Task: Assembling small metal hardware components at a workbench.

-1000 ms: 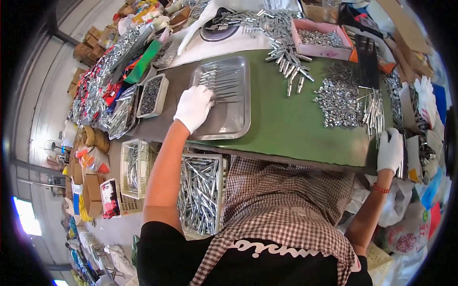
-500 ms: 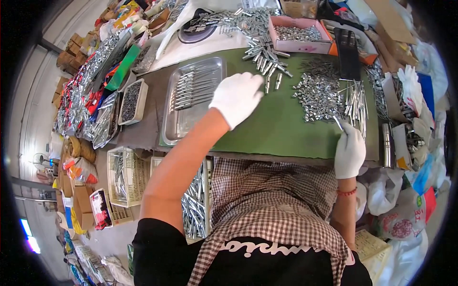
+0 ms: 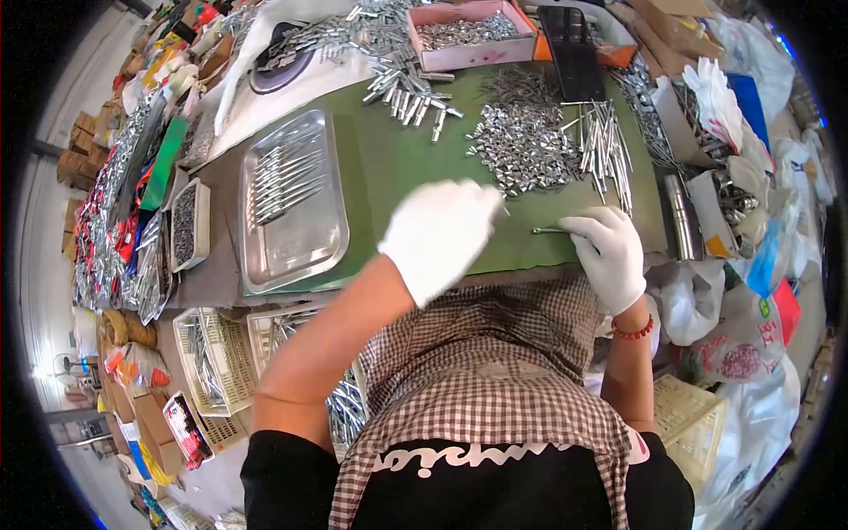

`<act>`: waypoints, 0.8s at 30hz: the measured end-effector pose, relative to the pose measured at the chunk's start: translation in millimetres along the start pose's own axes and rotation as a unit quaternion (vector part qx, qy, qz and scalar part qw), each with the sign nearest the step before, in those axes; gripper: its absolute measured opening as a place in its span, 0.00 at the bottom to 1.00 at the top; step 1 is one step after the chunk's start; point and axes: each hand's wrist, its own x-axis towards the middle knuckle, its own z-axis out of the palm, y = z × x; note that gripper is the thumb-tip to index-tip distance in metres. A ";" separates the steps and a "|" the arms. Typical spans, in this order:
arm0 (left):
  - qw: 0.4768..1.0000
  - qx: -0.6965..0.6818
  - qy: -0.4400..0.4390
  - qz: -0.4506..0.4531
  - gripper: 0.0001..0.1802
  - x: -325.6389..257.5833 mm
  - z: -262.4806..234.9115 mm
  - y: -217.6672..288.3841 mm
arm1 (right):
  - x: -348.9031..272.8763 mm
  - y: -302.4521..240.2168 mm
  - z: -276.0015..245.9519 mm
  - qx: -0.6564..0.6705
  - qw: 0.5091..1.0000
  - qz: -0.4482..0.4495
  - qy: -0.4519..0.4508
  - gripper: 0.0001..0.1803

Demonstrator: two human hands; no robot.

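Both my hands wear white gloves and hover over the near part of the green work mat (image 3: 375,194). My left hand (image 3: 442,234), somewhat blurred, is closed with a small metal sleeve mostly hidden in its fingers; only a bit of metal shows at the fingertips. To its right, my right hand (image 3: 609,252) pinches a thin metal rod (image 3: 549,230), whose end points left toward my left hand. A pile of small shiny metal pieces (image 3: 526,150) lies beyond the hands. Loose metal rods (image 3: 608,155) lie right of it, and several metal sleeves (image 3: 411,102) lie farther off.
At left, a steel tray (image 3: 322,252) holds a row of rods with sleeves. A pink box (image 3: 473,57) of small metal parts and a black phone-like slab (image 3: 572,57) sit at the back. A metal cylinder (image 3: 681,216) stands at right. Plastic crates (image 3: 215,362) are below left.
My left hand has come away from the sleeve pile, nearer to me and to the right, with one sleeve taken. My right hand has turned its rod leftward. The whole view has shifted.
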 end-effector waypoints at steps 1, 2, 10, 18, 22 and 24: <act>0.999 -0.030 0.018 0.007 0.08 -5.2 9.9 12.0 | 1.0 0.0 -1.4 -0.002 1.000 0.003 -0.002 0.11; 0.997 -0.060 0.036 0.014 0.08 -8.8 22.0 20.0 | 1.8 0.1 -2.6 -0.004 1.000 0.003 -0.014 0.11; 0.964 -0.168 0.199 -0.055 0.07 -14.6 49.0 37.1 | 2.0 -6.6 1.6 -0.022 1.000 -0.006 -0.011 0.08; 0.969 -0.143 0.197 -0.047 0.07 -14.8 54.8 39.0 | 4.6 -11.3 2.4 -0.009 1.000 0.007 -0.009 0.07; 0.966 -0.150 0.208 -0.045 0.07 -14.8 53.8 39.6 | 4.8 -10.5 6.5 -0.008 1.000 -0.009 0.005 0.08; 0.970 -0.135 0.196 -0.051 0.07 -14.6 54.4 39.2 | 4.6 -15.5 5.7 -0.027 0.999 -0.017 0.014 0.07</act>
